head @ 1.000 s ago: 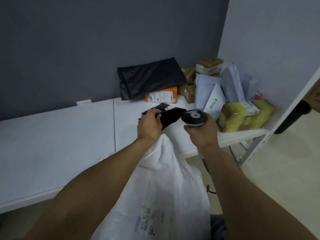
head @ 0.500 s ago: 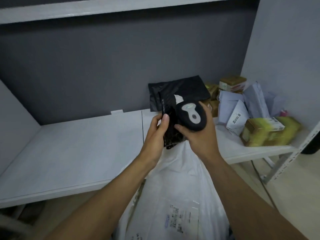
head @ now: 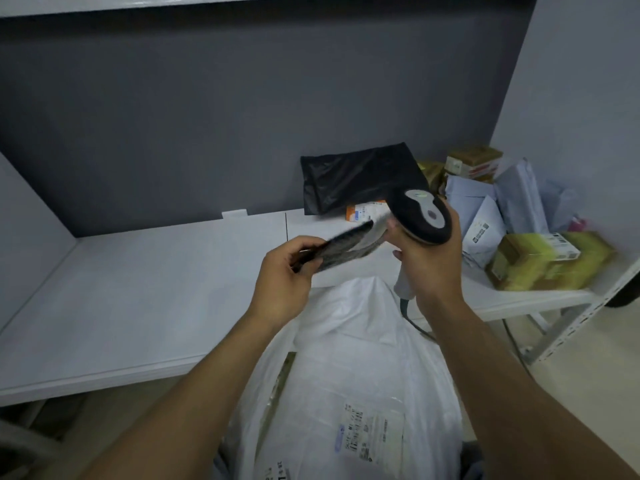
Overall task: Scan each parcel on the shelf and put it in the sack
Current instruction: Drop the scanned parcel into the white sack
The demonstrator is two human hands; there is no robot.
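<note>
Above the white sack (head: 349, 358), his left hand (head: 280, 275) pinches a small dark parcel (head: 341, 247); his right hand (head: 427, 258) grips the scanner (head: 420, 216). He should steady the label flat under its beam.

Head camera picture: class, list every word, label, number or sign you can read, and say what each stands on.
No text reads clearly.
White woven sack: printed label, blurred.
Small black parcel: white label, motion-blurred.
Black-and-grey scanner: mark unreadable.
Orange and white box: label too small.
Pale grey plastic mailer: barcode label, unreadable.
Yellow-green wrapped box: barcode label, unreadable.
Brown cardboard box: label, unreadable.
</note>
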